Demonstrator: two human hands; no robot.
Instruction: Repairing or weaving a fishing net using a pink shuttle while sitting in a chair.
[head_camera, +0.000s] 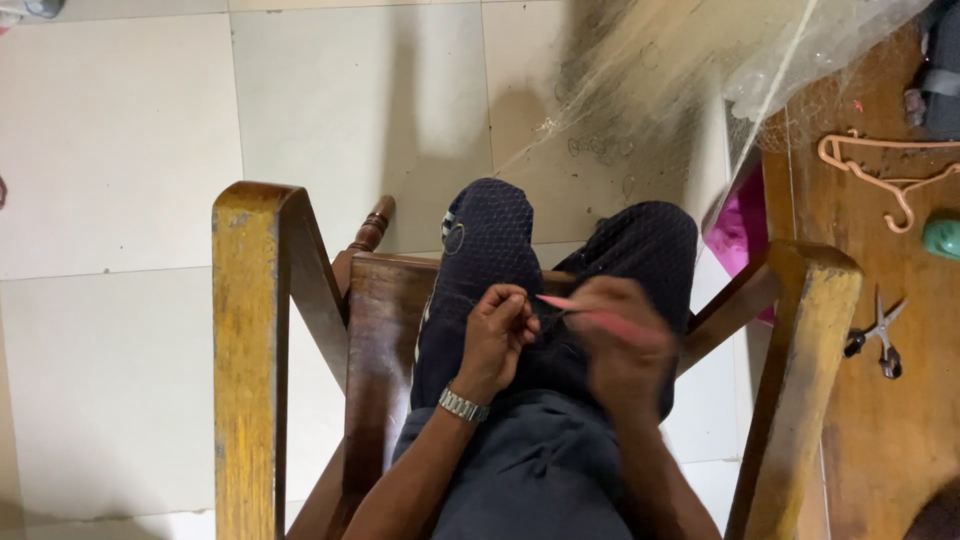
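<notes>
- Left hand (497, 328): fingers curled narrow, pinching the net (600, 90) strands over the lap; a metal watch (463, 405) sits on the wrist
- Right hand (625, 345): blurred; closed around a pink needle (590, 314) whose tip points toward the left hand
- Needle position: between the two hands, just above the knees (570, 245), tip close to the left fingers
- Net: fine pale mesh, draped over both knees and rising to the upper right of the view, where it bunches together
- Containers: the only one is a green object (942, 237) at the right edge, possibly a cup or spool; kind and contents cannot be told
- Chair (250, 330): wooden, worn yellow armrests on both sides; the person sits in it in dark trousers
- Table (890, 430): brown wood, right of the chair; it carries scissors (880, 335) and a pale pink hanger (885, 170), well apart from the hands
- Pink cloth (740, 232): between the chair's right arm and the table
- Floor (120, 150): large pale tiles with dark joints, shadow under the net
</notes>
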